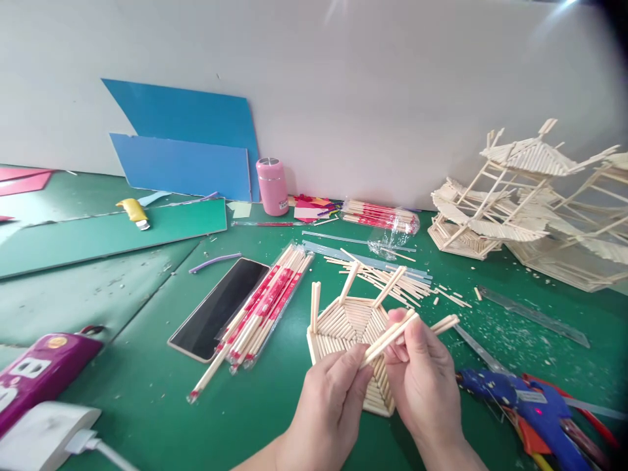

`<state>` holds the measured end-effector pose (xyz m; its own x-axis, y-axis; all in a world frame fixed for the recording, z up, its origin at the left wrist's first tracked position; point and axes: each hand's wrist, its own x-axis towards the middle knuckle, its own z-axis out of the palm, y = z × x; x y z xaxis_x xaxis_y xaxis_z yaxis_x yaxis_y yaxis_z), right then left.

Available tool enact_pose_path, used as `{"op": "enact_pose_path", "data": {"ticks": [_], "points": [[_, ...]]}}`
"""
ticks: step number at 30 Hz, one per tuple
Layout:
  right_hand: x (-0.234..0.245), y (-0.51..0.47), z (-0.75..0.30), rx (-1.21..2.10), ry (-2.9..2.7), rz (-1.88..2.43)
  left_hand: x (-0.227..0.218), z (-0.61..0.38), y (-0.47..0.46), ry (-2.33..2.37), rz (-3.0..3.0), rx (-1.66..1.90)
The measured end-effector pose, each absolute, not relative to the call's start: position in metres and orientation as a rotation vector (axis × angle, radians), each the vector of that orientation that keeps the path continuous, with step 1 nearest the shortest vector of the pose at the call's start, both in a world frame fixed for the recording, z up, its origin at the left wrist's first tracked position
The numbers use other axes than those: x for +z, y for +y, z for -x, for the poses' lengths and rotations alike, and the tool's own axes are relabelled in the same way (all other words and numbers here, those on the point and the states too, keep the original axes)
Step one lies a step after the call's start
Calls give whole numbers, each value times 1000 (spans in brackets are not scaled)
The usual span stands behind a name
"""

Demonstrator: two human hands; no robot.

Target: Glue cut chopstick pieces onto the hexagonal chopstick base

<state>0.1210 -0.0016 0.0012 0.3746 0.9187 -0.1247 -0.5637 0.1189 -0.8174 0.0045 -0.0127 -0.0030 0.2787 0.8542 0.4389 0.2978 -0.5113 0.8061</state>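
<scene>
Head view: left hand (330, 392) and right hand (422, 374), grips closed on the stick pair (390, 337), which slants up-right.

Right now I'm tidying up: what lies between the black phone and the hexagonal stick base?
In the head view, packs of wrapped chopsticks lie between the black phone and the hexagonal stick base.

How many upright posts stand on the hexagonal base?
3 posts: one at the left corner, two at the back corners of the base. The left hand and right hand, holding sticks, may hide more.
</scene>
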Motion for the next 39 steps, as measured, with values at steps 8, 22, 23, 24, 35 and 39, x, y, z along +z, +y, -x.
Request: {"op": "enact_pose_path", "data": {"ticks": [8, 22, 23, 24, 35, 39], "points": [[0, -1, -121, 1107, -456, 991, -3, -6, -13, 1040, -1994, 1242], [-4, -2, -120, 1132, -446, 1017, -8, -4, -10, 980, -2033, 1316], [-4, -2, -120, 1138, -439, 1015, -8, -4, -9, 979, -2039, 1325], [-5, -2, -121, 1150, -433, 1014, -8, -5, -9, 979, -2045, 1333], [-9, -2, -120, 1189, -477, 1026, -7, -2, -7, 953, -1986, 1352], [-10, -1, -120, 1190, -478, 1036, -13, -1, -6, 933, -2004, 1354]]}}
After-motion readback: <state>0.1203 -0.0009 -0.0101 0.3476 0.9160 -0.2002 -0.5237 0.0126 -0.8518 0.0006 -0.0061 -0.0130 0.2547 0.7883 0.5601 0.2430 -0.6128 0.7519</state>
